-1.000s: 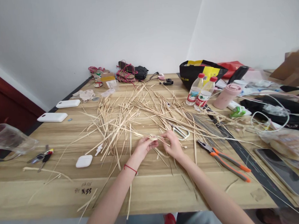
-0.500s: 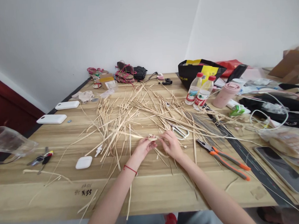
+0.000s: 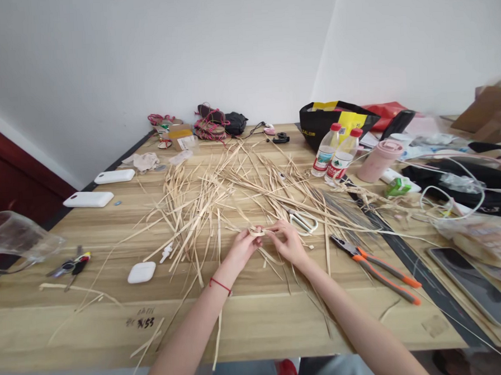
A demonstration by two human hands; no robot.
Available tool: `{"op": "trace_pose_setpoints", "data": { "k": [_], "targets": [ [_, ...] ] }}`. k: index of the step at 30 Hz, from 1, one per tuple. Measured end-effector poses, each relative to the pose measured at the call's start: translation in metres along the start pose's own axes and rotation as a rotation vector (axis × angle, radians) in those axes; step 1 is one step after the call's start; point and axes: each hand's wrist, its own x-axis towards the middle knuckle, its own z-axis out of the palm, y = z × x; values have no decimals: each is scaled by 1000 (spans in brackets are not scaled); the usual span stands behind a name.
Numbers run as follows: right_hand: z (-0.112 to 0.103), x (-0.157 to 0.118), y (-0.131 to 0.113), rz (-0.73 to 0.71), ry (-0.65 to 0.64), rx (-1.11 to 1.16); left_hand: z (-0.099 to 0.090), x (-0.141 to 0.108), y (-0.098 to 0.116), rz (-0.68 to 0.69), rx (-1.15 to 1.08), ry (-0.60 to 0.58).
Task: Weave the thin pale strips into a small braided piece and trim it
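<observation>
A small woven piece of pale straw (image 3: 257,232) is pinched in my left hand (image 3: 242,250), which wears a red string at the wrist. My right hand (image 3: 287,242) is closed on a thin straw strip (image 3: 270,230) at the right side of that piece. Long loose straw strips (image 3: 200,195) are spread over the table beyond both hands. White-handled scissors (image 3: 303,221) lie just past my right hand, their blades partly under straw. Pliers with orange and grey handles (image 3: 376,265) rest to the right of my right forearm.
At the right are two bottles (image 3: 324,150), a pink cup (image 3: 380,161), a black-yellow bag (image 3: 335,121), cables and a phone (image 3: 476,285). On the left lie a white earphone case (image 3: 141,272), two white devices (image 3: 88,199), small tools (image 3: 74,266) and a clear plastic container (image 3: 18,236).
The straw piece between my hands shows a slightly different angle, and a strip at its upper left has shifted. Both hands stay close together in nearly the same place.
</observation>
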Motion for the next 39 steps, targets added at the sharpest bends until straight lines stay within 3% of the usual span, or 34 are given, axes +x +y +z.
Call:
{"op": "trace_pose_setpoints", "data": {
  "k": [5, 15, 22, 30, 39],
  "targets": [
    [-1, 0, 2, 55, -12, 17, 1, 0, 0, 73, -6, 57],
    [-5, 4, -5, 201, -59, 166, 1, 1, 0, 125, -126, -6],
    [-5, 4, -4, 195, -62, 108, 3, 0, 0, 115, -160, 34],
    [-3, 4, -6, 194, -91, 145, 3, 1, -1, 86, -197, -1],
    [-3, 4, -6, 167, -72, 131, 4, 1, -2, 200, -119, 102]
  ]
}}
